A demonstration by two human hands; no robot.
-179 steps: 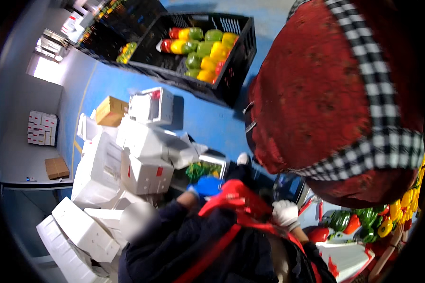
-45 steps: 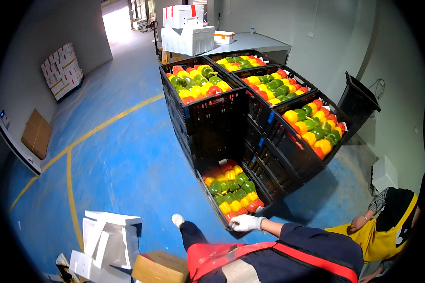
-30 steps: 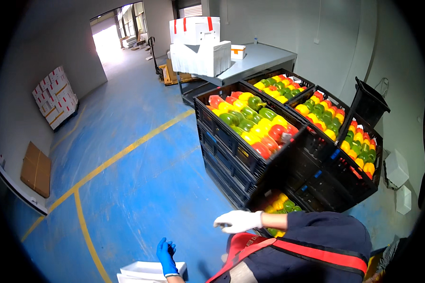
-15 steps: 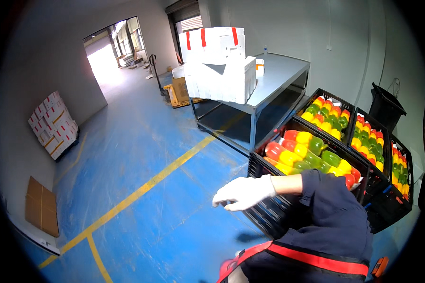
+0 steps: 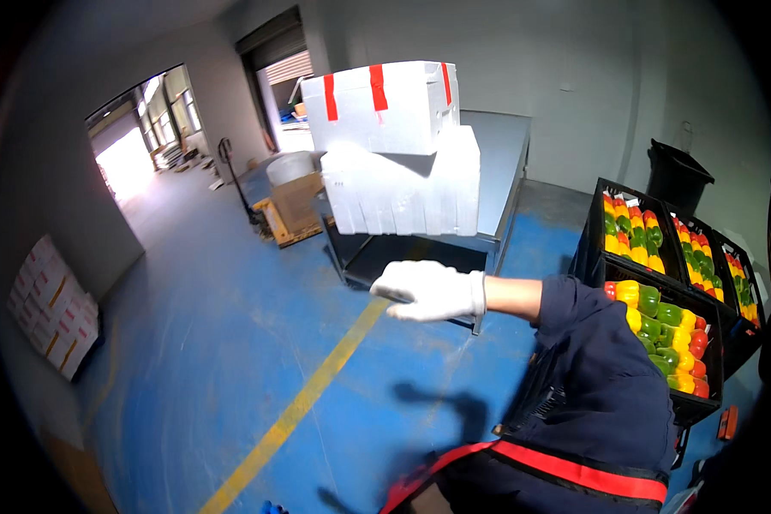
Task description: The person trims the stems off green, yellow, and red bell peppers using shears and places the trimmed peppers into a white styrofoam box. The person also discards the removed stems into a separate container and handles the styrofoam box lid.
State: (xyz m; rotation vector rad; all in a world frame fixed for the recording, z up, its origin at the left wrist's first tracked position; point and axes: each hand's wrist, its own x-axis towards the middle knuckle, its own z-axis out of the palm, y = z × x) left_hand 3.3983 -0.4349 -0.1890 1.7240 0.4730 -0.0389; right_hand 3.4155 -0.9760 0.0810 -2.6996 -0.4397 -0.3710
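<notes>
My right hand (image 5: 428, 291), in a white glove, reaches out to the left in mid-air over the blue floor. It holds nothing, its thumb a little apart from the fingers. In the picture it lies just below two white foam boxes on a metal table (image 5: 495, 163). The upper foam box (image 5: 368, 107) has red tape strips, and the lower foam box (image 5: 403, 193) sits beneath it. Beside my right arm is a black crate (image 5: 702, 407) of red, yellow and green bell peppers (image 5: 668, 338). My left hand is out of sight.
More crates of bell peppers (image 5: 632, 231) stand at the right, with a black bin (image 5: 677, 176) behind them. A pallet jack (image 5: 240, 193) and a cardboard carton (image 5: 295, 206) are beyond the table. White boxes (image 5: 51, 308) are stacked by the left wall.
My view has shifted, and the table with the foam boxes appears nearer. My right hand has moved up in the picture, away from the pepper crate, toward the table's near end.
</notes>
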